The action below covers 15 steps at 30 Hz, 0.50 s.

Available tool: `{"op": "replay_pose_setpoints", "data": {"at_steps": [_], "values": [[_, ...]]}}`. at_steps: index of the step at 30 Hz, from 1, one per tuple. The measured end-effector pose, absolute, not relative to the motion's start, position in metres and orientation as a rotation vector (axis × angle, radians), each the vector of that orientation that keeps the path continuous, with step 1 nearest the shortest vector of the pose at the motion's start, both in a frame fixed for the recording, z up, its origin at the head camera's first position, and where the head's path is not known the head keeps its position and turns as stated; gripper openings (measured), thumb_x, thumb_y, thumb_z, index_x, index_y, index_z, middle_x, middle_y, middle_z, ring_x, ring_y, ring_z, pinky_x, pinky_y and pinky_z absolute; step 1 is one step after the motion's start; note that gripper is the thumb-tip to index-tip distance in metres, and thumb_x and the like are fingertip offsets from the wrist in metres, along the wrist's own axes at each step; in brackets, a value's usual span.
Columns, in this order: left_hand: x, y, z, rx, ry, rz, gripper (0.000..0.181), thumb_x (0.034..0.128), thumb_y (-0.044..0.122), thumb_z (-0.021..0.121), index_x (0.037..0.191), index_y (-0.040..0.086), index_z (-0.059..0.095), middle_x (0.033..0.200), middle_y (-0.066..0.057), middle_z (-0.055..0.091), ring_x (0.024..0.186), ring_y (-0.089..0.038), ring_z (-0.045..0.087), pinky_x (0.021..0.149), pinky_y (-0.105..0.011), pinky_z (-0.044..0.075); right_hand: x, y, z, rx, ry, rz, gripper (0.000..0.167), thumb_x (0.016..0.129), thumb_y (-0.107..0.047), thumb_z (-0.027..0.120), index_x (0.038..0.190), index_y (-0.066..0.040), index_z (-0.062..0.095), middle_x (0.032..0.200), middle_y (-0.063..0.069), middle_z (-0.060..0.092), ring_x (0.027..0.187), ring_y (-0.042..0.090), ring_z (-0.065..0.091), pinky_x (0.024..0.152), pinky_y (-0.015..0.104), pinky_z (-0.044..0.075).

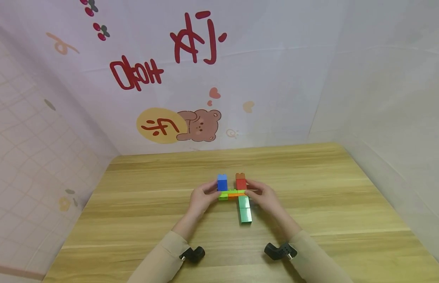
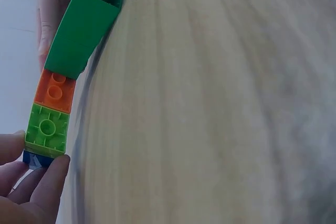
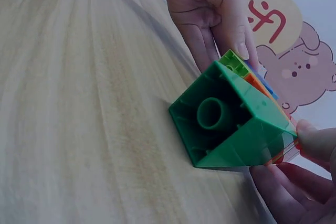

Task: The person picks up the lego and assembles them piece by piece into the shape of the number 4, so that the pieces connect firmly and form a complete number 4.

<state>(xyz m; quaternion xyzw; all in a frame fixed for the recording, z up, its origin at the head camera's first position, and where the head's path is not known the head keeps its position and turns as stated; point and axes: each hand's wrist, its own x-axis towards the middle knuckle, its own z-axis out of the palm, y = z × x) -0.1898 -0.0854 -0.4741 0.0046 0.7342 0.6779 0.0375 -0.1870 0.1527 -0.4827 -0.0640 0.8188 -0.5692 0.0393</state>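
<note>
Both hands hold one joined build of toy building bricks. On its left side a blue brick (image 1: pixel 222 184) stands above a lime green brick (image 2: pixel 47 128). An orange brick (image 2: pixel 54 92) sits in the middle. At the right a red brick (image 1: pixel 241 184), with a brown one (image 1: pixel 240 175) behind it, adjoins the crosspiece, and green bricks (image 1: pixel 245 210) extend toward the person. My left hand (image 1: pixel 201 197) pinches the lime and blue end. My right hand (image 1: pixel 265 196) pinches the red end near the green bricks. An open hollow underside shows on the green end (image 3: pixel 212 114).
The build is over the middle of a wood-grain table (image 1: pixel 152 177). A white printed cloth (image 1: pixel 276 78) with a bear (image 1: pixel 201 125) hangs behind the back edge, and pale cloth also rises at both sides. Black wrist mounts (image 1: pixel 196 254) sit on the sleeves.
</note>
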Motion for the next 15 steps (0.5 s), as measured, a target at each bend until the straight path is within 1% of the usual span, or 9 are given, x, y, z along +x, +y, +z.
{"op": "replay_pose_setpoints", "data": {"at_steps": [3, 5, 7, 9, 12, 15], "values": [[-0.191, -0.086, -0.476, 0.042, 2.273, 2.057, 0.047, 0.0851, -0.004, 0.073, 0.13, -0.003, 0.061, 0.127, -0.024, 0.062, 0.114, -0.038, 0.062, 0.081, -0.03, 0.058, -0.187, 0.153, -0.485, -0.183, 2.507, -1.754, 0.051, 0.093, -0.013, 0.07, 0.14, -0.003, 0.055, 0.128, 0.021, 0.062, 0.108, 0.033, 0.064, 0.086, 0.036, 0.057], [-0.192, -0.085, -0.477, 0.052, 2.29, 2.032, 0.048, 0.0847, -0.007, 0.072, 0.131, -0.007, 0.059, 0.128, -0.026, 0.06, 0.115, -0.041, 0.061, 0.083, -0.033, 0.057, -0.187, 0.153, -0.486, -0.189, 2.515, -1.758, 0.051, 0.093, -0.014, 0.071, 0.141, -0.004, 0.055, 0.128, 0.02, 0.062, 0.11, 0.033, 0.064, 0.088, 0.036, 0.056], [-0.191, -0.085, -0.477, 0.069, 2.295, 2.03, 0.048, 0.0846, -0.007, 0.072, 0.13, -0.009, 0.058, 0.128, -0.027, 0.06, 0.115, -0.041, 0.06, 0.085, -0.033, 0.057, -0.182, 0.15, -0.476, -0.191, 2.522, -1.756, 0.051, 0.093, -0.011, 0.07, 0.141, -0.001, 0.054, 0.129, 0.022, 0.062, 0.112, 0.035, 0.062, 0.091, 0.039, 0.055], [-0.192, -0.085, -0.476, 0.06, 2.293, 2.027, 0.048, 0.0845, -0.008, 0.072, 0.13, -0.009, 0.059, 0.127, -0.027, 0.06, 0.115, -0.04, 0.061, 0.087, -0.035, 0.056, -0.182, 0.15, -0.477, -0.183, 2.53, -1.75, 0.051, 0.093, -0.011, 0.07, 0.141, -0.002, 0.054, 0.13, 0.021, 0.062, 0.114, 0.034, 0.061, 0.092, 0.04, 0.054], [-0.191, -0.085, -0.477, 0.069, 2.303, 2.026, 0.047, 0.0845, -0.005, 0.074, 0.13, -0.007, 0.06, 0.126, -0.024, 0.062, 0.115, -0.037, 0.062, 0.089, -0.033, 0.055, -0.182, 0.149, -0.476, -0.151, 2.532, -1.73, 0.05, 0.094, -0.009, 0.069, 0.142, -0.004, 0.054, 0.131, 0.02, 0.061, 0.117, 0.034, 0.06, 0.094, 0.042, 0.053], [-0.192, -0.085, -0.478, 0.07, 2.309, 2.006, 0.048, 0.0845, -0.004, 0.074, 0.13, -0.006, 0.06, 0.126, -0.024, 0.062, 0.116, -0.037, 0.061, 0.092, -0.035, 0.054, -0.187, 0.15, -0.486, -0.109, 2.547, -1.708, 0.051, 0.093, -0.014, 0.07, 0.142, -0.011, 0.056, 0.132, 0.014, 0.062, 0.115, 0.027, 0.061, 0.091, 0.036, 0.055]]}}
